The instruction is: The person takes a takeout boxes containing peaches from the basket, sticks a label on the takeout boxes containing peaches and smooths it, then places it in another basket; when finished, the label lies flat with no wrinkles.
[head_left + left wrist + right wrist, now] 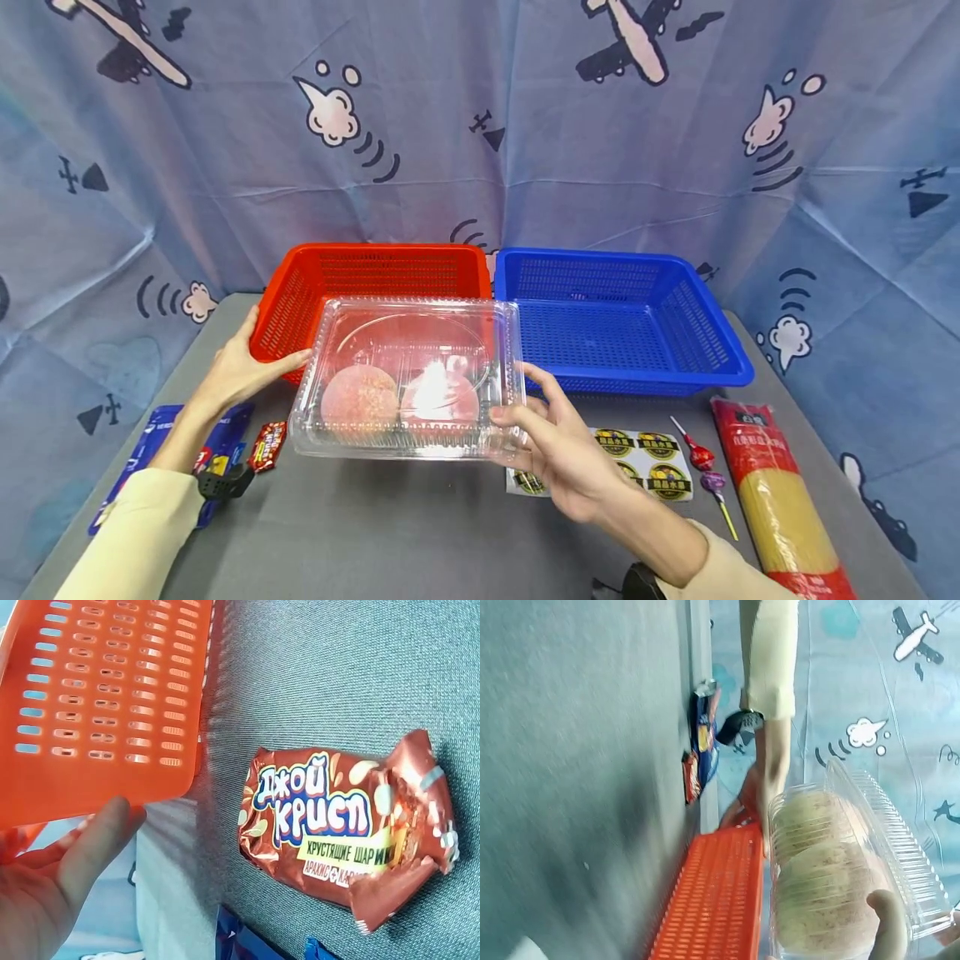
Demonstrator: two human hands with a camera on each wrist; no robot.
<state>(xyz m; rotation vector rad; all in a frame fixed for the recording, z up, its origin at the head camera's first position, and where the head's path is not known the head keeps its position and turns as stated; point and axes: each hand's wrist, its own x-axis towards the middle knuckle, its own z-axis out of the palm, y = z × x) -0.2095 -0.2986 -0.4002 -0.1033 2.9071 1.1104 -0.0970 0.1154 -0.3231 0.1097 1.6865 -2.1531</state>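
Both hands hold a clear plastic clamshell box [408, 379] above the grey worktop [390, 525], in front of the red basket [371, 287]. The right hand [558, 446] grips the box's near right corner, thumb on the lid and fingers curled under the rim; the left hand [240, 362] presses its thumb and fingers against the box's left edge, just beside the red basket's front corner. Inside the box lie two round, pale, speckled cakes [360, 398] side by side. A blue basket [615, 321] stands touching the red one on its right. Left of the box a red snack packet [345, 825] lies next to a blue packet [161, 454]. To the right lie a sticker sheet [645, 462], two lollipops [705, 471] and a long pack of spaghetti [780, 500].
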